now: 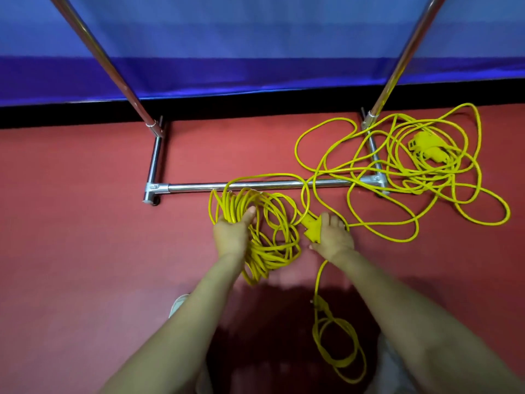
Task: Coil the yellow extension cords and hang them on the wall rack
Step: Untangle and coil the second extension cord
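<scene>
In the head view, your left hand (231, 236) is closed around a coil (272, 223) of yellow extension cord. Your thumb lies up across the bunched loops, and the rest of the coil spreads out to the right of that hand and below it. Whether the coil touches the red floor (71, 223) cannot be told. Your right hand (333, 238) is just beside the coil and grips a yellow wedge-shaped socket block (312, 228) between thumb and curled fingers, with cord running out of it on both sides. Beyond your hands the chrome rack (255, 185) stands on the floor with its low crossbar running left to right. Two slanted poles rise from its feet in front of a blue sheet (255, 52). One loop of the cord you are holding crosses over that crossbar. To the right, a loose tangle (397, 172) of yellow cord lies over the rack's right foot and across the floor, well apart from the coil, with two yellow connector ends (426, 146) resting in its middle. A strand runs from the tangle to your right hand. Below that hand another strand drops to a plug (321, 305) and a small loop (338, 348) between your forearms. A pale shoe (177, 304) shows beside your left forearm.
</scene>
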Demonstrator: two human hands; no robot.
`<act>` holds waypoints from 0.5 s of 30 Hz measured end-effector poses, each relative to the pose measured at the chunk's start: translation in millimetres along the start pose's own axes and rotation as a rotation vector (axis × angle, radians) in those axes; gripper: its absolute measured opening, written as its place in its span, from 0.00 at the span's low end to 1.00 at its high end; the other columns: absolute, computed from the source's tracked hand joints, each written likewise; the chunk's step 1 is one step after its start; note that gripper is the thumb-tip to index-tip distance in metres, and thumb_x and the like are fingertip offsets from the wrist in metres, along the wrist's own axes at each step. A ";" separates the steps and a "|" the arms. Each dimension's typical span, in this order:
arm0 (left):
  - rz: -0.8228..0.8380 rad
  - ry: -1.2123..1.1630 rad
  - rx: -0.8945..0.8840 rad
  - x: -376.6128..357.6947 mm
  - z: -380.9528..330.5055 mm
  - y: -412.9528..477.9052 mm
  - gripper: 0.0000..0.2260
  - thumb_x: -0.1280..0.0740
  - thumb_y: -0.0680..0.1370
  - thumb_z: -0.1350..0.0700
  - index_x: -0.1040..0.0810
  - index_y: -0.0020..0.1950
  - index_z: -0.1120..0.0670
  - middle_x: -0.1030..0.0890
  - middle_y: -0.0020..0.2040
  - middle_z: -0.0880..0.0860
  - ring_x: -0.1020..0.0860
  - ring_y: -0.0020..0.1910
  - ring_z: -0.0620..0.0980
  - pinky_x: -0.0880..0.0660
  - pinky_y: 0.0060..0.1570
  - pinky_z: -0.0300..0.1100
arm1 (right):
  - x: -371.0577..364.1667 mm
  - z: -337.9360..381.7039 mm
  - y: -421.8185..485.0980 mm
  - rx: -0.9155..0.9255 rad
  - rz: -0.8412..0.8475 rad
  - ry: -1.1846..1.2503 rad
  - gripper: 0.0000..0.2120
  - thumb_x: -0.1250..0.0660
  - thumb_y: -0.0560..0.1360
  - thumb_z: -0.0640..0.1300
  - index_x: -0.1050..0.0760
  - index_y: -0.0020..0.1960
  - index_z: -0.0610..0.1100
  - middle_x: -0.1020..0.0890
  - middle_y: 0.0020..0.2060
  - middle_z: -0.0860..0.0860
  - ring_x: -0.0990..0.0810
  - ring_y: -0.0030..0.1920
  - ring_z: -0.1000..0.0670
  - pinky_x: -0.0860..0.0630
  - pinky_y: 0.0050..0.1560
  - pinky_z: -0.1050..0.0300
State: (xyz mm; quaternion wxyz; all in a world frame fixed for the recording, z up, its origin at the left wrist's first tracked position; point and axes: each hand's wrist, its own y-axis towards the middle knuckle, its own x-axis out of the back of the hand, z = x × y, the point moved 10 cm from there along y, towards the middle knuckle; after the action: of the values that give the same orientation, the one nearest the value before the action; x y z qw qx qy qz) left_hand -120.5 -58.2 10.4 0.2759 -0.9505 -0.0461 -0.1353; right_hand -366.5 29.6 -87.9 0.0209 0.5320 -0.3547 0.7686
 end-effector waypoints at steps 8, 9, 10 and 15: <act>0.064 -0.054 0.168 0.3 10.2 -12.1 0.14 0.24 0.71 0.57 0.27 0.30 0.56 0.28 0.22 0.50 0.31 0.25 0.50 0.33 0.29 0.41 | 52.1 11.2 -23.8 -0.024 -0.202 0.184 0.37 0.25 0.67 0.52 0.37 0.67 0.38 0.34 0.64 0.42 0.34 0.65 0.41 0.36 0.65 0.51; 0.056 -0.069 0.166 2.7 1.8 -16.8 0.15 0.24 0.71 0.57 0.28 0.30 0.56 0.28 0.24 0.52 0.32 0.26 0.50 0.34 0.29 0.41 | 69.3 12.3 -29.8 -0.022 -0.244 0.212 0.36 0.25 0.67 0.51 0.37 0.67 0.38 0.33 0.64 0.42 0.34 0.65 0.40 0.35 0.64 0.50; 0.058 -0.071 0.146 4.8 -11.6 -22.3 0.16 0.24 0.70 0.57 0.28 0.30 0.56 0.29 0.26 0.53 0.32 0.28 0.50 0.34 0.31 0.42 | 87.9 13.4 -36.5 -0.018 -0.292 0.247 0.35 0.25 0.67 0.50 0.36 0.66 0.38 0.33 0.63 0.41 0.34 0.64 0.40 0.35 0.63 0.49; 0.198 -0.082 -0.027 22.5 -107.1 -57.0 0.18 0.23 0.70 0.54 0.28 0.27 0.55 0.31 0.21 0.50 0.35 0.21 0.46 0.37 0.26 0.38 | 189.8 25.9 -80.1 0.100 -0.428 0.494 0.38 0.21 0.63 0.46 0.33 0.67 0.37 0.30 0.59 0.39 0.31 0.61 0.39 0.37 0.61 0.54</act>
State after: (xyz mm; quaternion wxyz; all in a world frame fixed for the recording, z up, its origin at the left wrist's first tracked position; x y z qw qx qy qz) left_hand -133.0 -67.4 132.8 0.2730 -0.9587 0.0388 -0.0690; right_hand -395.0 9.3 116.7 0.2412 0.3924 -0.1807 0.8690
